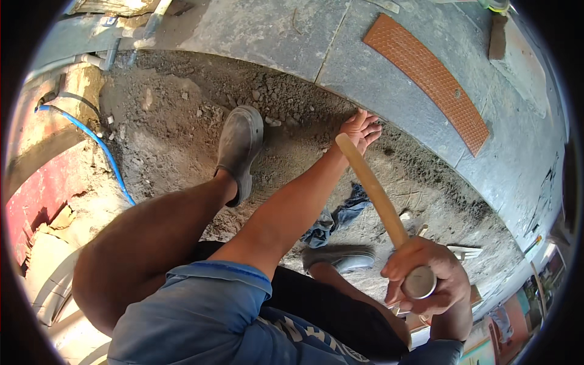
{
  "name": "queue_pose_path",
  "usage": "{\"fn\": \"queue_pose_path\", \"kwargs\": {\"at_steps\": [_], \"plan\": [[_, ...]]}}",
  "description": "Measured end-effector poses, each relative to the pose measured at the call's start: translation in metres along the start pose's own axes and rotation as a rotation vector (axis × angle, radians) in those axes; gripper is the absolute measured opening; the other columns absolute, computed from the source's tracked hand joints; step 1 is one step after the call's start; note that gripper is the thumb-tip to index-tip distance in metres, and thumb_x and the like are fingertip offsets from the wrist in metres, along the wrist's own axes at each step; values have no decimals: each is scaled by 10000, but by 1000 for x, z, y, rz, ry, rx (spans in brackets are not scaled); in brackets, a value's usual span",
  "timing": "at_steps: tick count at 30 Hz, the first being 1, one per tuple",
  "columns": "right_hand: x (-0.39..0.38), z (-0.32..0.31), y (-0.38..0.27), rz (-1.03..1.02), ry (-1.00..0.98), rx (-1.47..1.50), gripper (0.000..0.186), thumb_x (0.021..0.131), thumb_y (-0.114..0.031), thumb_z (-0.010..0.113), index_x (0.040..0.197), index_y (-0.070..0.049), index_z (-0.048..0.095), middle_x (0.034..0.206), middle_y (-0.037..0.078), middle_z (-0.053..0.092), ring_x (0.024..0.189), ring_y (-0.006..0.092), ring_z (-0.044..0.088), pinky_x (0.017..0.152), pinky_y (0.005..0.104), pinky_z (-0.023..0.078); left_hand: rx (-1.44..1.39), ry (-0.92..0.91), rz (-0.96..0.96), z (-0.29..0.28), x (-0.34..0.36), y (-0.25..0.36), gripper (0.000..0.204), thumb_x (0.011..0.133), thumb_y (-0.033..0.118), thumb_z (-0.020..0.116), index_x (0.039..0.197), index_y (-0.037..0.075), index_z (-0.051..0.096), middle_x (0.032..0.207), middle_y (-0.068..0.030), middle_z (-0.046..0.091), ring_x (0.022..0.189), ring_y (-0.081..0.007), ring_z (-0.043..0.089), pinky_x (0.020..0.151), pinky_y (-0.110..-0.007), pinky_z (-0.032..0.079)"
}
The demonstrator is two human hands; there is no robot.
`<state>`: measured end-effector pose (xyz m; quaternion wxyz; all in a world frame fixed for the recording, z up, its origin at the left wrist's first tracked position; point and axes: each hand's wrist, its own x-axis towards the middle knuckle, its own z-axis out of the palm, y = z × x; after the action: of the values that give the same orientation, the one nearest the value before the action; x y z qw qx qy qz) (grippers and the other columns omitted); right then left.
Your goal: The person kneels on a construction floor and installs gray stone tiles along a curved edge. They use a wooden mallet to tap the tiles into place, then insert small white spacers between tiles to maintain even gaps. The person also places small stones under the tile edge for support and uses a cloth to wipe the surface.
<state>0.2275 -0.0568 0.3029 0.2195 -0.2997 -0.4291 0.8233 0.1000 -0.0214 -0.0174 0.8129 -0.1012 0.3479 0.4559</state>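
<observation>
My right hand (429, 274) grips a hammer (372, 185) close to its round metal head, which faces up at me. The pale wooden handle points up and left toward my other hand. My left hand (360, 130) reaches out to the lower edge of the grey tiled slab (334, 85), its fingers apart and slightly bent along that edge, above rough sandy rubble (164, 115). A dark crumpled cloth (347, 207) lies on the ground below my left hand, and a pale pronged piece (465, 251) lies right of my right hand.
An orange textured strip (426, 79) and a thick block (514, 64) lie on the slab. Pipes (109, 58) and a blue hose (109, 155) are at left, by a red panel (30, 201). My rubber clogs (237, 146) stand in the dirt. Assorted items (508, 322) crowd the lower right.
</observation>
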Motion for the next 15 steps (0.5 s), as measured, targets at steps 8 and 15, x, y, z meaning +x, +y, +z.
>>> {"fn": "queue_pose_path", "kwargs": {"at_steps": [8, 15], "plan": [[90, 69, 69, 41, -284, -877, 414, 807, -205, 625, 1090, 34, 442, 930, 145, 453, 669, 343, 592, 608, 375, 525, -1, 42, 19, -3, -2, -6, 445, 762, 493, 666, 940, 107, 535, 999, -66, 581, 862, -218, 555, 904, -447, 432], [122, 94, 102, -132, -174, -987, 382, 834, -222, 588, 1057, 54, 446, 973, 180, 442, 730, 331, 598, 607, 355, 535, 0, 64, 10, 9, -2, -1, 463, 742, 487, 690, 932, 93, 540, 963, -58, 579, 811, -208, 560, 881, -437, 443]]}}
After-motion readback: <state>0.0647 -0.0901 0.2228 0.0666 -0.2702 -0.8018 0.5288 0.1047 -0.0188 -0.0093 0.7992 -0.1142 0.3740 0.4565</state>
